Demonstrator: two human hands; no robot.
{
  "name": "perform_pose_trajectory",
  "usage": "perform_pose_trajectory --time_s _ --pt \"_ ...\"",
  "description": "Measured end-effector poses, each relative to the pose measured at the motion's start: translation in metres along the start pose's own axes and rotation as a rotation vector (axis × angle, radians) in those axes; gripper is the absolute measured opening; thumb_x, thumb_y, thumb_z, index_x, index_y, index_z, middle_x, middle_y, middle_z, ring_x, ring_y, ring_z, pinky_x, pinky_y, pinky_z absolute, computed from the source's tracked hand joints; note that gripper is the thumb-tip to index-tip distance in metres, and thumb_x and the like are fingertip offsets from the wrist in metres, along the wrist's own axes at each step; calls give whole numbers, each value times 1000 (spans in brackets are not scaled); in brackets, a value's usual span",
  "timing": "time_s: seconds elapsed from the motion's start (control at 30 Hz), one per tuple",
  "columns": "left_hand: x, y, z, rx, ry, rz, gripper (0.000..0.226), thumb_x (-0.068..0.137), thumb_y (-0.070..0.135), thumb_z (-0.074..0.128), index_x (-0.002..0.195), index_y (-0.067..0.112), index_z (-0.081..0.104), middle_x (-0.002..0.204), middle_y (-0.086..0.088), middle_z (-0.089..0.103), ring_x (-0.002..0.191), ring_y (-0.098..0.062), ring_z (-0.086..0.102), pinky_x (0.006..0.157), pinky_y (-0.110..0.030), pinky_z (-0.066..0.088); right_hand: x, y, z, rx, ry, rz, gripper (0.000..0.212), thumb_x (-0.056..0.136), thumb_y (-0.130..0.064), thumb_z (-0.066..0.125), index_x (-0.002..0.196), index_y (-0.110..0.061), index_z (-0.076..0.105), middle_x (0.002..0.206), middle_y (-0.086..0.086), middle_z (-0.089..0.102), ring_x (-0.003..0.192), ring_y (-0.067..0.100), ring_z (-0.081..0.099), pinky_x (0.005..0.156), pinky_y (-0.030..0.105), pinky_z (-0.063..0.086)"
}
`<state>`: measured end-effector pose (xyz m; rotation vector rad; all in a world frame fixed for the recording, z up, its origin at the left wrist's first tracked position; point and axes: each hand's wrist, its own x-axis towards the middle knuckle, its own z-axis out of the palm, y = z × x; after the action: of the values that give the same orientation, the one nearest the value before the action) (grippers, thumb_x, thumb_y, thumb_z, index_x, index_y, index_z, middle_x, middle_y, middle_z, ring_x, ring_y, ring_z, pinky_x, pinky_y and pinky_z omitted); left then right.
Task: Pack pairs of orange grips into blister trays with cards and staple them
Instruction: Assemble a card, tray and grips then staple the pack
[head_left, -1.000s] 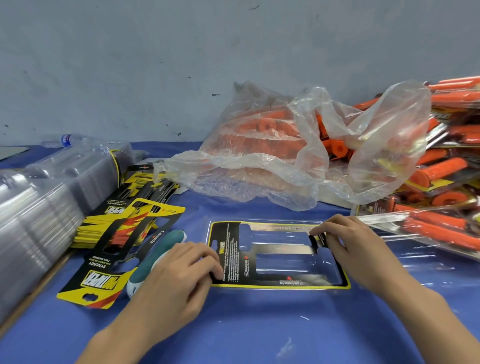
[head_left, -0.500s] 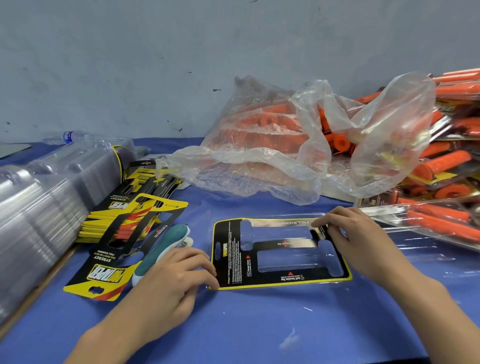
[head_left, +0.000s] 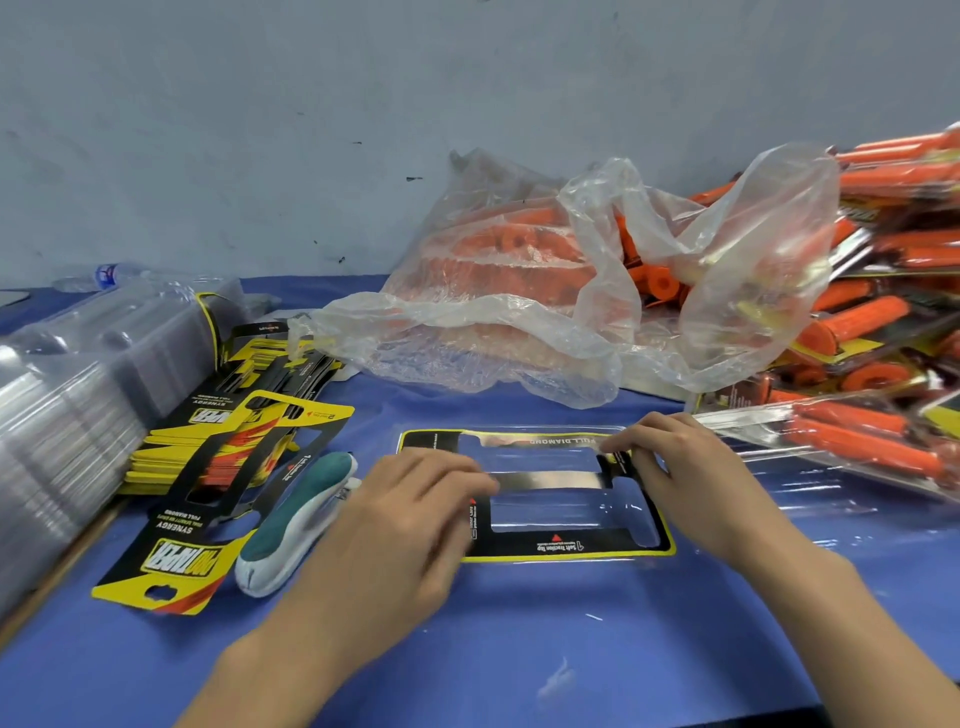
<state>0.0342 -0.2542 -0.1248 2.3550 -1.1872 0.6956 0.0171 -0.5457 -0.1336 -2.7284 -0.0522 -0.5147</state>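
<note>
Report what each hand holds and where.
Right hand pinches the card at its upper right end, in the blister tray; left hand rests fingers on its left end.

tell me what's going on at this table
A person is seating a black-and-yellow card in a clear blister tray. The left-hand grip presses the card's left end; the right-hand grip pinches its right end. No orange grips are in yet; they sit in the plastic bag behind. The stapler lies untouched.
</note>
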Motion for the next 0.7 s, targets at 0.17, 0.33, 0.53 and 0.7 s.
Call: perform_pose_trajectory --time_s 0.17,0.33,0.53,0.7 --pt "28 53 41 98 -129 196 34 95 28 49 127 20 58 133 3 57 121 -20 53 102 -38 43 0 -1 1 11 14 7 29 99 -13 49 108 -27 72 101 -9 67 105 17 51 90 32 41" --pt "35 70 69 132 -234 276 40 94 35 45 132 24 52 143 3 49 132 -21 44 111 -39 35 1 1 -1 13 19 -22 27 98 -13 50 107 -27 71 97 -9 69 104 15 54 91 31 42" --pt "36 66 78 153 -272 268 32 97 35 44 125 26 56 135 1 54 130 -22 47 109 -39 38 2 5 -1 72 64 -7 28 97 -13 51 105 -28 72 93 -13 71 101 13 55 88 27 42" --pt "37 70 81 182 -270 238 32 95 36 45 121 25 60 137 -1 55 129 -22 48 109 -42 38 3 5 0 78 53 5 28 97 -16 49 106 -31 71 93 -15 70 101 11 53 88 27 42"
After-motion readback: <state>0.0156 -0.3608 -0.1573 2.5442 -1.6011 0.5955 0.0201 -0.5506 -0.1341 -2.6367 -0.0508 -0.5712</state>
